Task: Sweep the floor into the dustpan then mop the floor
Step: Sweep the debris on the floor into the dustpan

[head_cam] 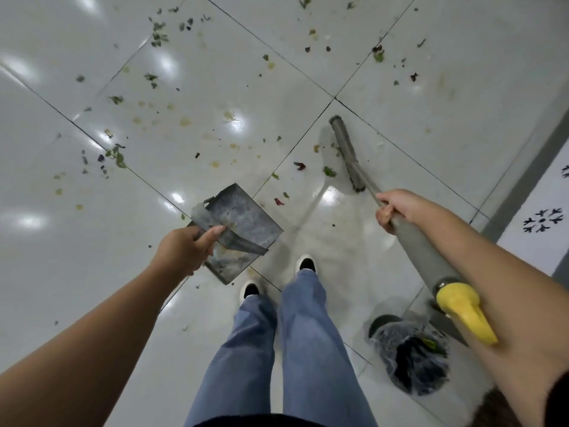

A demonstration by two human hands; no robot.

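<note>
My left hand (187,249) grips a worn grey metal dustpan (243,223) by its strap handle and holds it above the floor, just ahead of my feet. My right hand (395,209) grips the grey shaft of a broom, whose narrow head (346,152) rests on the white tiles ahead and to the right. The shaft's thick grey sleeve ends in a yellow cap (465,309) lying along my right forearm. Green leaf scraps (118,155) and yellowish stains are scattered over the tiled floor (184,97).
A black bin (409,355) lined with a clear bag holding scraps stands at the lower right, beside my right leg. A grey skirting (529,167) and a patterned white surface run along the right edge. My feet stand at the bottom centre.
</note>
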